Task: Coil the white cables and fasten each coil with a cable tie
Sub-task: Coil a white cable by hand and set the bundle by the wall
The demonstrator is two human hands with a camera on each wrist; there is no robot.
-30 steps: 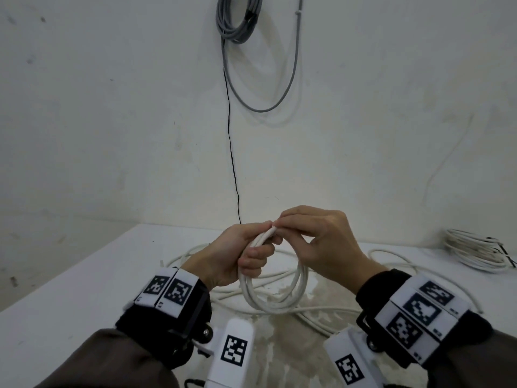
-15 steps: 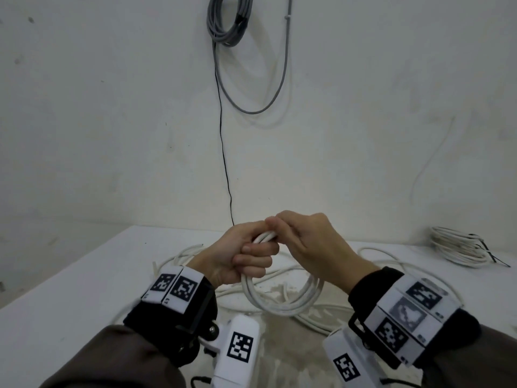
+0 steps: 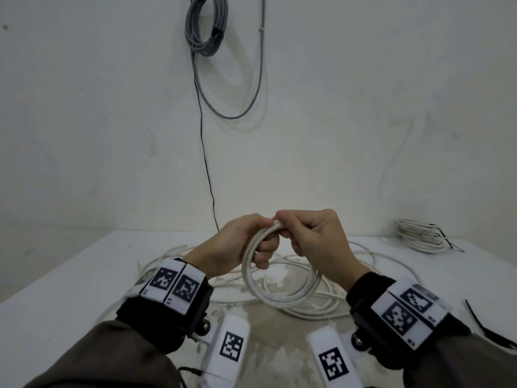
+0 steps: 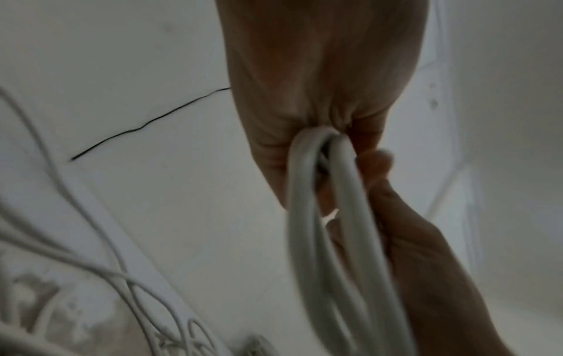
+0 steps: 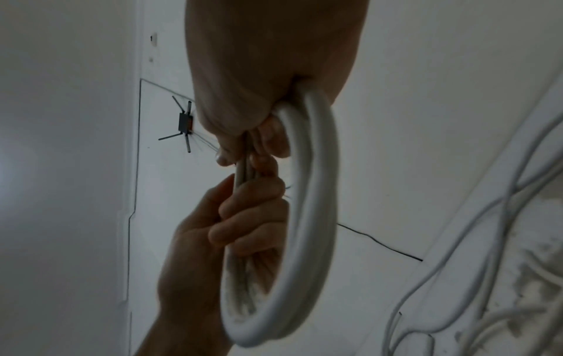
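A small coil of white cable (image 3: 275, 294) hangs above the table between my two hands. My left hand (image 3: 251, 245) grips the coil's left upper side, its fingers curled through the loop. My right hand (image 3: 305, 233) pinches the top of the coil beside the left hand's fingers. The left wrist view shows the coil's strands (image 4: 307, 192) bunched in the left fist. In the right wrist view the coil (image 5: 307, 216) hangs from the right hand (image 5: 262, 125), with the left hand (image 5: 243, 216) closed on its far side. More loose white cable (image 3: 307, 310) lies on the table under the coil.
A bundled white coil (image 3: 419, 236) with a black tie lies at the table's back right. Black cable ties (image 3: 486, 329) lie at the right edge. Grey cable (image 3: 207, 26) hangs coiled on the wall, and a thin black wire (image 3: 205, 152) runs down it.
The hands moved slightly up and right while staying closed on the coil. The right hand's fingers have shifted along the top, and the loop has opened a little wider.
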